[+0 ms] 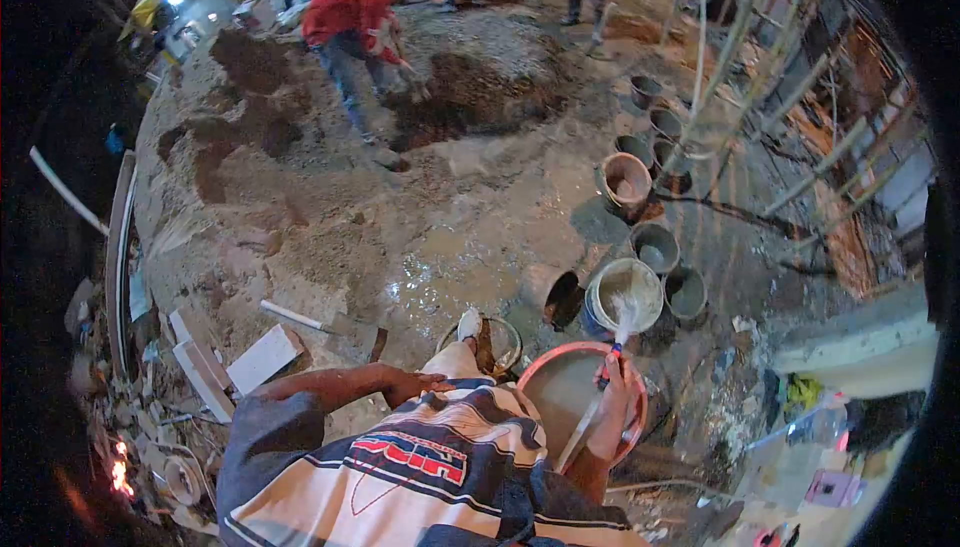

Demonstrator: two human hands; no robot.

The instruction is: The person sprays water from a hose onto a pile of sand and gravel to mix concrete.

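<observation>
My right hand is closed around a thin hose with a blue and red tip. Water sprays from the tip into a white bucket just ahead. Under that hand sits a wide orange basin holding grey liquid. My left hand rests flat on my bent knee, fingers spread, holding nothing. My striped shirt fills the bottom of the view.
Several buckets stand in a row beside bamboo scaffolding on the right. A dark bucket lies tipped over. A person in a red top shovels at a dark mortar pile. Wet ground, bricks and rubble at left.
</observation>
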